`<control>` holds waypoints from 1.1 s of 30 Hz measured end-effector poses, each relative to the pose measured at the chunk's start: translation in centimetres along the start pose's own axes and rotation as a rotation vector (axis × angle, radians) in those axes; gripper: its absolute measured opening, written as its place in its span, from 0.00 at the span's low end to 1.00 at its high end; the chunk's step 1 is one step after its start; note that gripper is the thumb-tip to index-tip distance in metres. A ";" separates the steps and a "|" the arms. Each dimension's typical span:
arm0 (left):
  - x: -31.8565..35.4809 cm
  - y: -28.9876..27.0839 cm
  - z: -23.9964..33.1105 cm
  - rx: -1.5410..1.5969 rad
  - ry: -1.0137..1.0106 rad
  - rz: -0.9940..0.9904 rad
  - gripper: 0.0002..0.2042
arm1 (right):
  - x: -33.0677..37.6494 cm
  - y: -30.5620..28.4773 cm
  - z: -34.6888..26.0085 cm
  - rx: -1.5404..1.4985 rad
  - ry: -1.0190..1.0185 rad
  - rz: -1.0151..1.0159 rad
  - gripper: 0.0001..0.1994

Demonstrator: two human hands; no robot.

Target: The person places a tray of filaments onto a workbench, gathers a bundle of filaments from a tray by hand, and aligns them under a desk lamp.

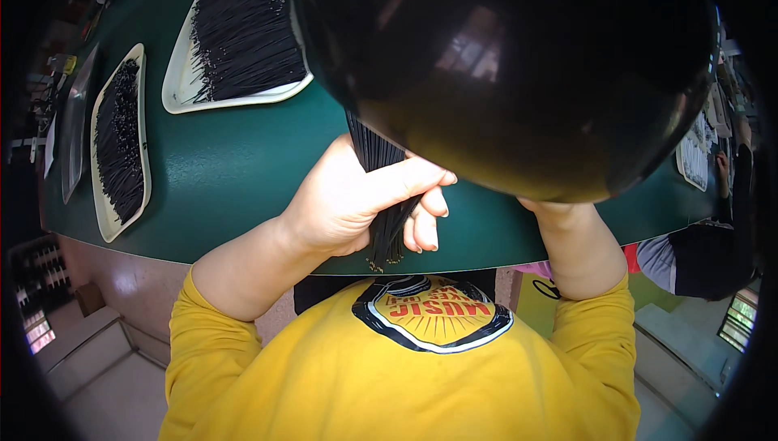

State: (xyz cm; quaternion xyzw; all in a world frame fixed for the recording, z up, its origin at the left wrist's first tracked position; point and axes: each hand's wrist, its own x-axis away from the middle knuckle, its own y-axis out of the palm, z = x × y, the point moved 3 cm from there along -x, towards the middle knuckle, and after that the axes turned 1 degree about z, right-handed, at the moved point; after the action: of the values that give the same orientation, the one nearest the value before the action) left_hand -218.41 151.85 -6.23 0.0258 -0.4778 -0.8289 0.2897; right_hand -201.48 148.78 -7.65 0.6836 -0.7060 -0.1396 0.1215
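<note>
My left hand [348, 198] is closed around a bundle of thin black wires [377, 149], with the thumb laid across it. The wires' lower tips [382, 264] look bright and metallic and point toward my body, near the table's front edge. Their upper ends pass out of sight behind a large, glossy black dome-shaped object [510, 92] that looks like a lamp shade. My right hand [559, 210] reaches up behind that same dome. Only its wrist end shows, so its fingers and anything in them are hidden.
On the green table [243, 149], a large white tray [173, 92] and a narrower one [106, 226] hold many black wires. Beside them lies a clear plastic tray [79, 129]. At the right, another person's hand [722, 165] is near a white tray [694, 157].
</note>
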 end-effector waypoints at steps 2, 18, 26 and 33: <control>0.0 0.1 0.0 -0.005 0.001 -0.018 0.07 | -0.3 0.4 -1.0 0.056 -0.105 -0.163 0.06; 0.2 0.6 0.4 -0.182 0.140 0.046 0.06 | -0.8 2.4 -1.9 -0.018 -0.258 -0.251 0.15; 0.2 0.8 0.6 -0.268 0.238 0.049 0.06 | -0.9 1.8 -1.9 0.125 -0.334 -0.280 0.17; 0.4 0.9 0.6 -0.195 0.172 0.027 0.07 | -0.8 2.2 -2.6 0.096 -0.284 -0.295 0.14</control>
State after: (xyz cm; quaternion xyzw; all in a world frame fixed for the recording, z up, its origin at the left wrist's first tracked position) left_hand -218.50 151.80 -5.09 0.0619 -0.3688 -0.8622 0.3418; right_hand -202.60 149.52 -4.41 0.7580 -0.6141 -0.2172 -0.0338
